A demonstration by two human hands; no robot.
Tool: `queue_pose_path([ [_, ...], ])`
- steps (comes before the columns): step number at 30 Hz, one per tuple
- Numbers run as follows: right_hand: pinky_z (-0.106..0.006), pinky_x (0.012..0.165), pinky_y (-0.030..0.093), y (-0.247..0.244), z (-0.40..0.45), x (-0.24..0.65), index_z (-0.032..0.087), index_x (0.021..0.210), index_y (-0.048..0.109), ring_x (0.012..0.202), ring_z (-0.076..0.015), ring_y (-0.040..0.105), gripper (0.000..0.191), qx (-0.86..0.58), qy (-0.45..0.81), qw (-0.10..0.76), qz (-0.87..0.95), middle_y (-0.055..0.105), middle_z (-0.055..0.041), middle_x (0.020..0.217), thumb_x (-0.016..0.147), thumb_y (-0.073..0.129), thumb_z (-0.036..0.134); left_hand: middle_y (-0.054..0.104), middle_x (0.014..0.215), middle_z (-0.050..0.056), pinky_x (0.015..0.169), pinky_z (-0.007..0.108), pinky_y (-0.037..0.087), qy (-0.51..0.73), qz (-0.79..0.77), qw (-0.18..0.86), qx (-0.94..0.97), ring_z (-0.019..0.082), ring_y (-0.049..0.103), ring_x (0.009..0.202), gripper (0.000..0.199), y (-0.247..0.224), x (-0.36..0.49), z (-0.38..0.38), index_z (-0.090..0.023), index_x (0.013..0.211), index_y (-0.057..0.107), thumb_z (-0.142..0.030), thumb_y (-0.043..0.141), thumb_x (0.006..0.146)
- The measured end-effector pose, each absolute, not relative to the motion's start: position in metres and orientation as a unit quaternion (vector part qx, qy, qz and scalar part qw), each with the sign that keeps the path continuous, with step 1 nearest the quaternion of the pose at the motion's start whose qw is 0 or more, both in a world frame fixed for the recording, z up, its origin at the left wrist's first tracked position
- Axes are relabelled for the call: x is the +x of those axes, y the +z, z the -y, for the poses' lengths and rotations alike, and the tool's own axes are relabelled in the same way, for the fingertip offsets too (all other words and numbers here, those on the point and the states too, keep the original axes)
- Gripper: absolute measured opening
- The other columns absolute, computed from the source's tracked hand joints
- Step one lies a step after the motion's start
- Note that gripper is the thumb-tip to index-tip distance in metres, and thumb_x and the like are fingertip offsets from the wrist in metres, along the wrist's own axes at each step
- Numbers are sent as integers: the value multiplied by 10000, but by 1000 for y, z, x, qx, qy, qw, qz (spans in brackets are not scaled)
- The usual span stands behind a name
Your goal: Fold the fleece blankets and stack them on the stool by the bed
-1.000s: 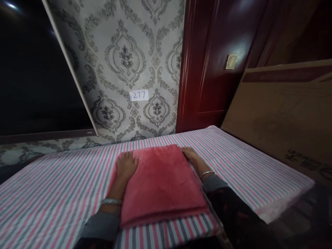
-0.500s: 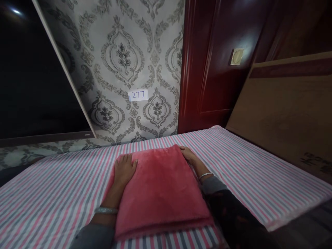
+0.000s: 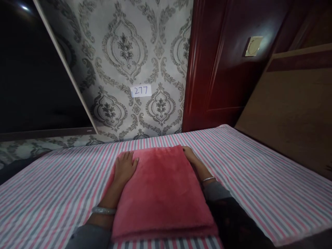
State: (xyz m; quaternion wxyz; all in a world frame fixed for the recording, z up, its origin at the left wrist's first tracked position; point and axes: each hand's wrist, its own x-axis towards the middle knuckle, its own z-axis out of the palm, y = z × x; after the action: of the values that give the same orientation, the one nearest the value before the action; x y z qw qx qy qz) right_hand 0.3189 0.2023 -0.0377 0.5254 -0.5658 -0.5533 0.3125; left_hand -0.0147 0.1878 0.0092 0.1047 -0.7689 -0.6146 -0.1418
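A folded pinkish-red plush blanket [image 3: 160, 190] lies in front of me, its layered fold facing my side. My left hand [image 3: 126, 167] rests flat on its upper left part, palm down, fingers stretched toward the far edge and thumb a little apart. At the far right corner, my right hand [image 3: 191, 155] is against the blanket's side with its fingers curled in at the edge; the fingertips are mostly hidden. A bangle [image 3: 103, 210] circles my left wrist and a thin bracelet [image 3: 209, 178] my right.
The blanket lies on a striped pink, grey and white cloth [image 3: 77, 186] covering the surface. Behind it are patterned wallpaper with a "277" label [image 3: 140, 90] and a dark red panel [image 3: 207, 69]. A dark screen [image 3: 38, 79] stands left, a large cardboard box [image 3: 293, 114] right.
The view has shifted slightly. My right fingers, stretched along the far right corner before, are now more curled in at the edge. My left hand stays flat on the blanket.
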Motion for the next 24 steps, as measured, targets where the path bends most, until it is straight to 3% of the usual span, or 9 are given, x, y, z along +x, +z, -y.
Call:
queue_pose_path([
  [3,-319,752,462,-43,-204,322,192,642,693,848,-278,620,176,-597,255,531,544,742,-47,785,680,576,318,478,1478,196,1134,501,312,-172,648,99,-736,319,401,1392,505,11,-15,-186,-101,1375,524,-371,360,981],
  [7,-320,788,450,-48,-199,324,195,828,728,869,-265,613,253,-610,213,553,526,748,-69,895,717,527,301,528,1427,206,1057,427,410,-197,709,6,-677,298,499,1318,505,19,-26,-194,-90,1359,539,-350,339,976],
  [11,-313,771,452,-50,-198,323,214,836,724,827,-248,602,233,-608,204,564,521,724,-50,846,714,547,305,683,1229,191,927,325,481,-161,739,-55,-652,276,632,1157,447,35,-48,-222,-94,1201,666,-365,477,900],
  [14,-308,779,454,-50,-199,322,226,794,712,836,-237,593,188,-609,196,571,514,706,-46,854,688,571,292,748,1001,194,797,327,511,-132,759,-83,-632,308,692,1003,374,44,-60,-244,-94,975,741,-377,537,842],
  [17,-298,772,455,-50,-200,321,222,798,703,839,-229,594,184,-613,192,575,507,706,-49,882,695,566,291,750,869,192,738,343,520,-125,770,-95,-619,322,707,932,329,44,-62,-257,-96,874,746,-355,551,817],
  [24,-279,734,430,-48,-202,323,203,768,667,760,-205,571,172,-635,195,563,491,686,-24,777,737,510,267,734,1026,215,849,408,514,-173,789,-59,-586,342,666,1067,404,26,-60,-249,-79,1023,723,-281,402,885],
])
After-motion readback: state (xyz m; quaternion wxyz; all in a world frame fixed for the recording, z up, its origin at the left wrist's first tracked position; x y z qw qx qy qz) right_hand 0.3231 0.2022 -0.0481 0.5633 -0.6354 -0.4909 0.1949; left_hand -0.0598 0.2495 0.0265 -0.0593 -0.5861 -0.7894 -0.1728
